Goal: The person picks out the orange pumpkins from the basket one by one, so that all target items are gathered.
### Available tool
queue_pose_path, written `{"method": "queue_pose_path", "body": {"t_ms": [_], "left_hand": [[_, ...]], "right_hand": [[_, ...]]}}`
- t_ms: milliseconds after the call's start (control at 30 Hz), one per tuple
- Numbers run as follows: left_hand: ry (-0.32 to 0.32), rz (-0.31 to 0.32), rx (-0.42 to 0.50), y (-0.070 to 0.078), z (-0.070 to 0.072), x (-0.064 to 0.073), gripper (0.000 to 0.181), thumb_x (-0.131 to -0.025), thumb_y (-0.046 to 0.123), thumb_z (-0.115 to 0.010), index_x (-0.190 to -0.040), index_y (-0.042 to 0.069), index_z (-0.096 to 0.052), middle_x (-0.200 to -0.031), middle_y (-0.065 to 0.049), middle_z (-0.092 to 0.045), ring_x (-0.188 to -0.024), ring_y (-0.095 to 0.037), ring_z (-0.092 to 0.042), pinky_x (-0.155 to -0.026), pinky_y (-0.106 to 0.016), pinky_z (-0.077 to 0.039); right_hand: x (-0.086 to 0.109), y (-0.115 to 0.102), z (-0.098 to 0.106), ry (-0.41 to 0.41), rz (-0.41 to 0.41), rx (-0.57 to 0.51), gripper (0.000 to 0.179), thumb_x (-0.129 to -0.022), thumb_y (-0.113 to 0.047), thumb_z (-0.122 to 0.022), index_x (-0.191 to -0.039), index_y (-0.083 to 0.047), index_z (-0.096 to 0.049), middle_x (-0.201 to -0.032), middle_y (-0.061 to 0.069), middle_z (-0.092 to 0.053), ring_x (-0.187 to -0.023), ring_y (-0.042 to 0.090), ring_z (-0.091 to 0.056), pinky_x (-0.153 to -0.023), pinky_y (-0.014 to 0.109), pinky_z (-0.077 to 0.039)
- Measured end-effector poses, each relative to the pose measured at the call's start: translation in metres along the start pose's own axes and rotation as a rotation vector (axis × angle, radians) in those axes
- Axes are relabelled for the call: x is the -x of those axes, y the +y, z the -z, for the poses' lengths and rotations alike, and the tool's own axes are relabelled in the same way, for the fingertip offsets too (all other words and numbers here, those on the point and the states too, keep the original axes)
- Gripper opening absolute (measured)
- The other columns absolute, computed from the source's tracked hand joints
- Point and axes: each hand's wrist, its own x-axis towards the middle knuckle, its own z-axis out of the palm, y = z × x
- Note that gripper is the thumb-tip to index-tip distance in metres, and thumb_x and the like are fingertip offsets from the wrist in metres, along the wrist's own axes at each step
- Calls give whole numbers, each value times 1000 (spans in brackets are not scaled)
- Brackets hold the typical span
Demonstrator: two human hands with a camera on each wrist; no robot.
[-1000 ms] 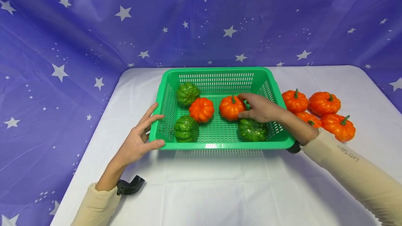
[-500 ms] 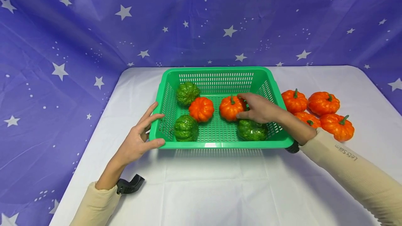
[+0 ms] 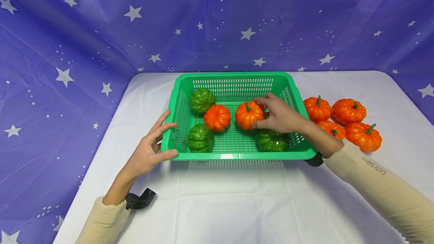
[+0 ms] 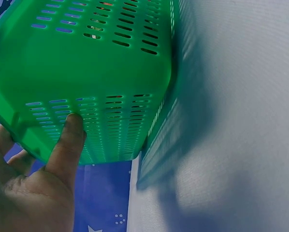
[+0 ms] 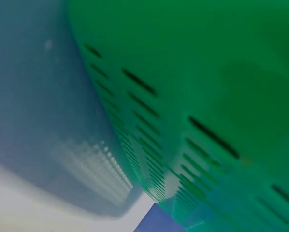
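Observation:
My right hand point(image 3: 279, 115) reaches into the green plastic basket point(image 3: 237, 156) and holds an orange pumpkin point(image 3: 246, 115) from its right side, thumb in front and fingers behind. That pumpkin's stem points up, leaning left. My left hand point(image 3: 147, 151) grips the basket's left end at the front corner; in the left wrist view a finger point(image 4: 67, 145) lies against the slotted outer wall. Also in the basket are another orange pumpkin point(image 3: 217, 118) and green pumpkins: one at back left point(image 3: 202, 101), one at front left point(image 3: 200, 138), one point(image 3: 272, 141) partly under my right hand. The right wrist view shows only basket wall and tabletop.
Right of the basket, several more orange pumpkins point(image 3: 348, 111) sit clustered on the white tablecloth point(image 3: 234, 199). A purple curtain with white stars point(image 3: 217, 22) hangs behind and at the sides of the table.
The orange pumpkin in my right hand has shifted slightly left and tipped, its stem now leaning left. My right fingers have risen a little. The left hand stays on the basket.

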Motion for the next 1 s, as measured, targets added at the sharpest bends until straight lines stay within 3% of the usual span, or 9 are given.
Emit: {"method": "queue_pose_path", "body": {"t_ms": [167,367,733,1000], "left_hand": [[2,-3,0,0,0,0,63,-87,-2,-69,-143,-5,-42,-165,1,-6,-148,-34,-7,-110,-67,-8],[3,3,-4,0,0,0,63,-86,-3,-69,-143,-5,-42,-165,2,-6,-148,-32,-7,-110,-66,-8],[9,-11,14,-1,-1,0,62,-86,-4,-69,-143,-4,-44,-165,0,-7,-149,-32,-6,-110,-67,-6],[15,-9,31,-1,-2,1,62,-86,-5,-69,-143,-5,-44,-165,1,-6,-149,-32,-7,-110,-66,-6]], "right_hand": [[1,-1,2,62,9,-71,72,-81,-28,-78,-141,2,-49,-117,17,-48,-96,30,-51,-76,42,-51],[2,-2,3,76,-9,-95,70,-82,-31,-77,-139,0,-51,-122,15,-49,-109,30,-51,-86,48,-49],[4,-2,4,14,18,-223,71,-85,-28,-77,-142,-1,-44,-135,14,-53,-123,31,-51,-97,50,-46],[7,-4,9,22,39,-302,70,-86,-23,-77,-143,-1,-43,-136,13,-52,-124,30,-48,-96,48,-47]]}}
